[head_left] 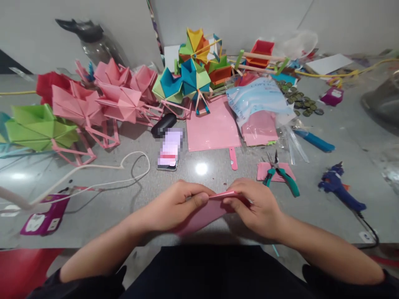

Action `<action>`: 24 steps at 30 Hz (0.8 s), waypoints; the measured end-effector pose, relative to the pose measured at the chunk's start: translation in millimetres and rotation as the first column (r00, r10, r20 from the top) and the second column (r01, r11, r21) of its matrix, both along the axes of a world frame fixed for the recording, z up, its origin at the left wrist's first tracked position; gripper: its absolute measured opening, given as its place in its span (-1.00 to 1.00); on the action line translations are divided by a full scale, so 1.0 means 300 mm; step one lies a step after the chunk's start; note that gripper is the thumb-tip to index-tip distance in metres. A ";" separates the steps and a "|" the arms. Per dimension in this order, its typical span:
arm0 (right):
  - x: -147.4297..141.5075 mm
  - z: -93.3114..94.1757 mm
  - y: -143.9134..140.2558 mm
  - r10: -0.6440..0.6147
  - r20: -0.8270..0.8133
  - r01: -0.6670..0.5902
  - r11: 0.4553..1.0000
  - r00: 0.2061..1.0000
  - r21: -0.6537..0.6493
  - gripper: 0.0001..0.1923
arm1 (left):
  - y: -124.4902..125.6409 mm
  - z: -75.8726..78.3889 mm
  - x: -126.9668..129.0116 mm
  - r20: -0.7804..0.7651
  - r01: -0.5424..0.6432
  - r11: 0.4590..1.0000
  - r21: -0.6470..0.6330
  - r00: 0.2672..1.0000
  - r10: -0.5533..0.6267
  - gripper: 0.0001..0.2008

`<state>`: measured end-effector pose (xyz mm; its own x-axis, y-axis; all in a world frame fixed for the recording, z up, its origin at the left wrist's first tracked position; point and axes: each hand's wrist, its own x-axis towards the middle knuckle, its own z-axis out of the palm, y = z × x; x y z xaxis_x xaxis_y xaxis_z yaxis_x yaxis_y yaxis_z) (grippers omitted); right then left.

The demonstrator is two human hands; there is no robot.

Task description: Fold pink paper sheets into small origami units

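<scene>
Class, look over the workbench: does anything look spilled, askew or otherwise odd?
Yes: round discs lie loose in a scattered heap beside the plastic bag, as if spilled; the pliers lie splayed open across pink paper pieces.

I have a forward lane of bare tabletop (208, 162) between the smartphone (170, 153) and the pink strip (233, 159); it ends at the flat pink sheet (212, 128). Ahead of the right hand (255, 207), the needle-nose pliers (289, 182) obstruct passage. I can pass between them and the blue glue gun (343, 191). On the left, the looped white cord (93, 166) crosses the approach; behind it, folded-paper models (76, 104) form a crowded barrier.
</scene>
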<state>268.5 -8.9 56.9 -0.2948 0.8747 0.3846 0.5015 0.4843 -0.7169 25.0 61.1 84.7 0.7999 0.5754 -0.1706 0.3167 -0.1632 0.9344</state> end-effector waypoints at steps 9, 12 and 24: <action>0.010 0.018 -0.003 0.066 0.025 -0.062 0.990 0.998 -0.127 -0.88 | -0.008 -0.052 0.003 -0.024 -0.244 0.838 0.487 0.956 0.292 -0.60; -0.008 -0.001 -0.010 0.094 0.021 -0.088 0.980 0.995 -0.181 -0.90 | -0.003 -0.083 0.005 0.109 -0.376 0.572 0.729 0.889 0.445 -0.63; -0.079 -0.112 -0.039 0.164 -0.115 -0.171 0.984 0.980 -0.054 -0.79 | -0.101 -0.229 -0.013 -0.018 -0.251 0.527 0.812 0.892 0.452 -0.24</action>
